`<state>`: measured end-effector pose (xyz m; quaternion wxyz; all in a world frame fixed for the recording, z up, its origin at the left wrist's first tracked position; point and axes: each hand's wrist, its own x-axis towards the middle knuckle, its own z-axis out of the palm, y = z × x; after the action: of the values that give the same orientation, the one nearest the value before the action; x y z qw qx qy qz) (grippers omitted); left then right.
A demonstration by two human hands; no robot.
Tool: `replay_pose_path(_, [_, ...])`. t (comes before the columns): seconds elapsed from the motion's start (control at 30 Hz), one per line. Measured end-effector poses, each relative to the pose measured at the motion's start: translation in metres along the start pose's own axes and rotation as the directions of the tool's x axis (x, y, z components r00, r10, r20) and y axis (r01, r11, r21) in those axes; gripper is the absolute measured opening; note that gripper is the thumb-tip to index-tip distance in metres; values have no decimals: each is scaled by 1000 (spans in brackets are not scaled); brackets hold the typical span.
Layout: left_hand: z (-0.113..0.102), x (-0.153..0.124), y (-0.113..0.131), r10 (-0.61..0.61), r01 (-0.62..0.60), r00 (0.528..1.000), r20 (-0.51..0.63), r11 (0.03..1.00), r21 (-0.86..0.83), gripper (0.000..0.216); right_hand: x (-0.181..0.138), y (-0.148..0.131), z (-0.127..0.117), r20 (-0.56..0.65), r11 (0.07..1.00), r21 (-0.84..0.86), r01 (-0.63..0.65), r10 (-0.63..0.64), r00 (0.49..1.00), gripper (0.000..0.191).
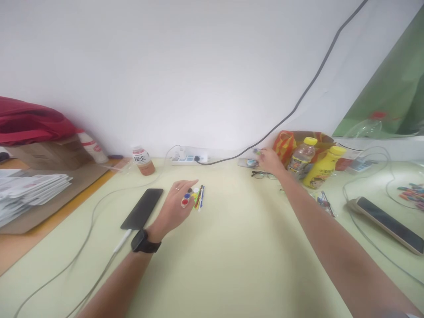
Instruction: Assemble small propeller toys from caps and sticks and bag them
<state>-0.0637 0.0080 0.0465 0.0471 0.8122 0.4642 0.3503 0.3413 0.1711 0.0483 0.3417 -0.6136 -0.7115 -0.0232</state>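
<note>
Meanwhile, Two Hands Work Apart on a Pale Desk

Nearer, the left hand (175, 203) rests low over small coloured pots (184, 202), just beside slim coloured sticks (200, 198). Its thumb and forefinger stand apart with the pots between them; whether they press on the pots cannot be told from this angle. Farther off, the right hand (270, 161) reaches toward the wall, fingertips pinching a small blurred item (257, 151). A steady left hand would likely keep the pots from scattering, while the right would do well to lift clear of the eyeglasses (263, 175) below it and the round tin (252, 163) just beside it.

Across the yellow-green desktop (232, 265), a pale cable loops past a black phone (142, 209) at left; a second phone (387, 223) lies at far right. Beyond stand a peach-coloured drink bottle (143, 161) and, by the right forearm, two yellow-capped bottles (324, 168). At the back, a power strip (190, 160) sits against a white wall (185, 75), crossed by a dark cord (314, 79).
</note>
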Motion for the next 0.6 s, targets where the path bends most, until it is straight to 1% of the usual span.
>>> replay_pose_path(0.07, [1, 2, 7, -13, 12, 1000, -18, 1000, -26, 47, -6, -2, -18, -82, 999, 47, 2, 2, 997, 25])
replay_pose_path(0.13, [3, 4, 16, -32, 30, 999, -23, 997, -68, 45, -20, -9, -40, -204, 983, 184, -3, 41, 978, 25])
replay_pose_path(0.17, [5, 4, 21, -42, 40, 999, -18, 995, -96, 45, -30, -14, -51, -226, 962, 273, -18, 82, 971, 25])
replay_pose_path(0.2, [7, 5, 27, -50, 49, 999, -8, 991, -128, 46, -42, -20, -61, -191, 925, 375, -60, 140, 972, 24])
replay_pose_path(0.23, [10, 7, 33, -56, 57, 998, 8, 985, -165, 48, -54, -28, -70, -76, 871, 477, -116, 172, 982, 24])
replay_pose_path(0.27, [13, 8, 40, -60, 66, 998, 33, 976, -207, 50, -67, -36, -78, 80, 804, 567, -178, 162, 984, 25])
replay_pose_path(0.3, [16, 11, 47, -62, 76, 996, 65, 965, -249, 54, -79, -46, -83, 249, 737, 633, -238, 97, 964, 28])
replay_pose_path(0.33, [19, 14, 53, -68, 97, 992, 106, 951, -292, 58, -91, -56, -87, 381, 668, 683, -294, 17, 924, 31])
replay_pose_path(0.37, [23, 18, 60, -74, 121, 986, 151, 937, -329, 62, -101, -67, -89, 473, 606, 718, -344, -61, 879, 34])
replay_pose_path(0.4, [27, 23, 66, -83, 152, 976, 200, 920, -362, 65, -110, -76, -89, 534, 562, 732, -386, -120, 837, 36])
replay_pose_path(0.43, [30, 28, 70, -77, 187, 958, 276, 900, -395, 66, -118, -85, -87, 562, 525, 743, -416, -152, 813, 37])
replay_pose_path(0.47, [34, 34, 73, -50, 222, 926, 375, 874, -433, 64, -124, -92, -84, 577, 497, 750, -437, -168, 800, 38])
replay_pose_path(0.5, [38, 39, 75, 1, 255, 882, 471, 841, -478, 55, -129, -96, -80, 579, 471, 757, -453, -160, 800, 38])
replay_pose_path(0.53, [42, 45, 74, 44, 281, 847, 529, 808, -517, 47, -134, -98, -76, 577, 449, 760, -470, -131, 806, 39])
replay_pose_path(0.57, [45, 49, 72, 56, 317, 822, 567, 781, -537, 45, -138, -98, -72, 586, 433, 754, -494, -101, 804, 42])
replay_pose_path(0.6, [48, 53, 68, 32, 340, 825, 565, 770, -540, 45, -142, -95, -68, 605, 419, 740, -526, -74, 793, 48])
